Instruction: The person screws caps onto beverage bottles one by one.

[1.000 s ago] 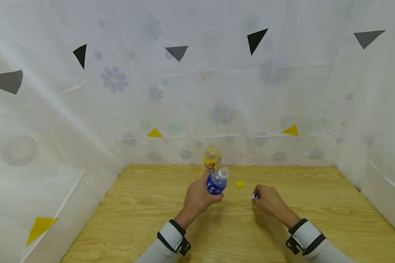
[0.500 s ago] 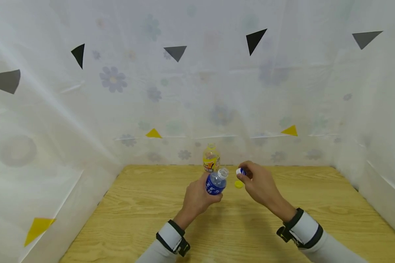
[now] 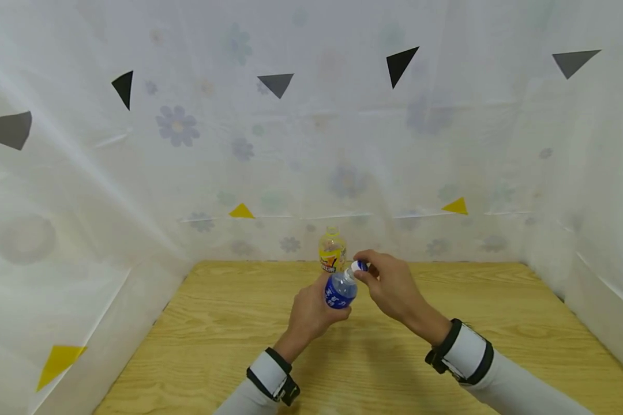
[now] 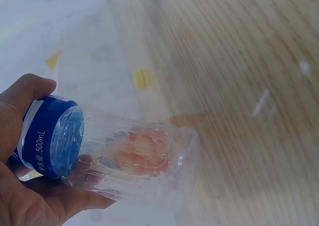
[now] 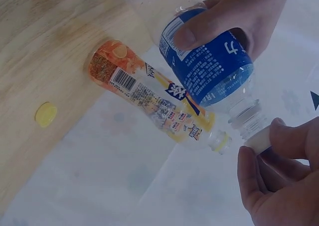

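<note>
- Head view: gripping a clear plastic bottle with a blue wraparound label [image 3: 340, 291] in the left hand [image 3: 308, 314], with fingers and thumb wrapped round the label, tilted so as to lean its neck toward the right hand [image 3: 394, 285].
- Pinching a small white screw cap with a blue top [image 3: 359, 266] between thumb and fingertips of the right hand, at the mouth of the blue-labelled bottle.
- Standing upright directly behind the blue-labelled bottle, on a light wood-grained table [image 3: 213, 346]: a clear plastic bottle with a yellow printed label [image 3: 332, 252], open at the mouth.
- Hanging farther behind the blue-labelled bottle: a whitish flower-printed sheet [image 3: 311, 144], bearing black, grey and yellow triangles.
- Left wrist view: clasping the blue-labelled bottle round its label, printed "500mL", with droplets on the clear lower wall and an orange-red patch showing through it.
- Right wrist view: closing thumb and fingertips on the white cap from opposite sides, right against the threaded neck of the blue-labelled bottle; impossible to tell whether seated.
- Slanting alongside the blue-labelled bottle in this view: the yellow-labelled bottle, orange toward its base.
- Lying on the table, well apart from the blue-labelled bottle: a round yellow plastic cap [image 5: 46, 114].
</note>
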Demonstrator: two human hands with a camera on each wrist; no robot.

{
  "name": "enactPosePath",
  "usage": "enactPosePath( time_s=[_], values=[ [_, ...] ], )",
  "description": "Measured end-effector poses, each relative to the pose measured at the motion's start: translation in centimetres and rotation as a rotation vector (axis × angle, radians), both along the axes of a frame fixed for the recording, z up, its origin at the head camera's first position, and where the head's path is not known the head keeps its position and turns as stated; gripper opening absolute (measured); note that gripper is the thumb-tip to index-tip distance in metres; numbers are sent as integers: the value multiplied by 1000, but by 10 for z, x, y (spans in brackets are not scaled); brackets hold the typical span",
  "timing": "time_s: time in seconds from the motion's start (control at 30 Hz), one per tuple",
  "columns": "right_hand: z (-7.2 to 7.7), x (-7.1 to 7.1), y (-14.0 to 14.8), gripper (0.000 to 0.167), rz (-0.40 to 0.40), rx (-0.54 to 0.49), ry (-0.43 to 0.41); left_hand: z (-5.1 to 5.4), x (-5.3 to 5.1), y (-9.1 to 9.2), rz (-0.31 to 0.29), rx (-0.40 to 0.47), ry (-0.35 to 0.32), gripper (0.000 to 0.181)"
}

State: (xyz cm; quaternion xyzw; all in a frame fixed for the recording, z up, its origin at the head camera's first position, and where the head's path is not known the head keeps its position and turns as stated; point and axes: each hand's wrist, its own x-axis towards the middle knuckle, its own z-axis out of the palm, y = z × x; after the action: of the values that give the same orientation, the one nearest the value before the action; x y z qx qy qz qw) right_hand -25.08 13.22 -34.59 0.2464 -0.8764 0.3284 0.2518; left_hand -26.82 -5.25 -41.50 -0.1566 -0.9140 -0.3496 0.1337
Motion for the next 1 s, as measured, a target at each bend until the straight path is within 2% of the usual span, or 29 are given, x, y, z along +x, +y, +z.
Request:
enactPosePath(
  time_s=[0.33, 0.73, 1.0],
  values=[
    [0, 1, -1, 25, 3, 61, -24, 2, 2, 1, -7, -16, 36, 69],
    [1, 1, -2, 27, 22, 66, -40, 3, 2, 2, -3, -16, 28, 68],
    [0, -1, -4, 23, -35, 65, -82, 3, 4, 3, -1, -27, 22, 69]
  ],
)
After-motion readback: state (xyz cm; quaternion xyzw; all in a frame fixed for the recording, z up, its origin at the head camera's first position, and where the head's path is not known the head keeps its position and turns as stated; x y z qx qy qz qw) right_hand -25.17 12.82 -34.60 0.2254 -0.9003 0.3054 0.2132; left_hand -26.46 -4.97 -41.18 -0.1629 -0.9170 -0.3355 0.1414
